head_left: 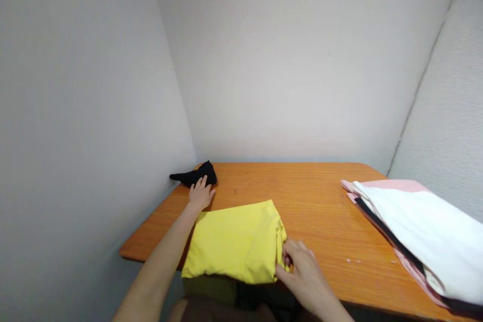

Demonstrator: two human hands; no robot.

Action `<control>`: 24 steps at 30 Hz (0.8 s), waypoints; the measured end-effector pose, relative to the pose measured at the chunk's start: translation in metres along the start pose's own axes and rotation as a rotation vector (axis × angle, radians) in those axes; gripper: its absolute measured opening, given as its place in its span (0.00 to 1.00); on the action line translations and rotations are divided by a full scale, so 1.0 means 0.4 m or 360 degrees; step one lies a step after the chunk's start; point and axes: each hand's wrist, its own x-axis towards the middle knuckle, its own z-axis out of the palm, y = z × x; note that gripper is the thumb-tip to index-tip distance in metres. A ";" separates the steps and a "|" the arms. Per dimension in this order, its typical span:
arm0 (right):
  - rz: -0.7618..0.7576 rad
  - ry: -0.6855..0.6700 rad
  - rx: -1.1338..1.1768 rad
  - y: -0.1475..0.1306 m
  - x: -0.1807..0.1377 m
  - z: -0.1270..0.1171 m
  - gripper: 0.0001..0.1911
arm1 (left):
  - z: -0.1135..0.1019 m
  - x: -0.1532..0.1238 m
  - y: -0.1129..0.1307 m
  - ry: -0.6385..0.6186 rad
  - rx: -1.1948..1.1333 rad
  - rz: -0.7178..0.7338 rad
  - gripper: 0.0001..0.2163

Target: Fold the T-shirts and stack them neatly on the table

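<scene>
A folded yellow cloth (234,241), perhaps a garment, lies at the front of the table, its near edge hanging slightly over the side. My right hand (300,266) pinches the bunched folds at its right end between thumb and fingers. Farther back on the left, my left hand (200,193) reaches past the cloth with its fingers spread. Those fingertips are at the near side of a crumpled black cloth (194,176); whether they press on it I cannot tell. The left forearm passes over the yellow cloth's left corner.
On the right of the orange wooden table (302,186) is a stack of folded cloths, with a white cloth (433,236) on top and pink and black layers beneath. A grey wall (94,110) borders the left side, and another wall (271,60) stands behind the table.
</scene>
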 end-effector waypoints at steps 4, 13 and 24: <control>-0.0021 0.0097 0.0212 0.000 -0.014 -0.013 0.07 | -0.012 0.015 0.013 0.0003 -0.0122 0.0100 0.17; -0.0014 0.0184 0.0802 -0.003 -0.023 -0.023 0.06 | 0.068 -0.167 0.245 -0.0262 -0.0391 0.0258 0.20; 0.0025 0.0483 0.1074 0.021 -0.179 -0.251 0.10 | 0.000 -0.360 0.132 -0.0302 -0.1750 -0.0154 0.23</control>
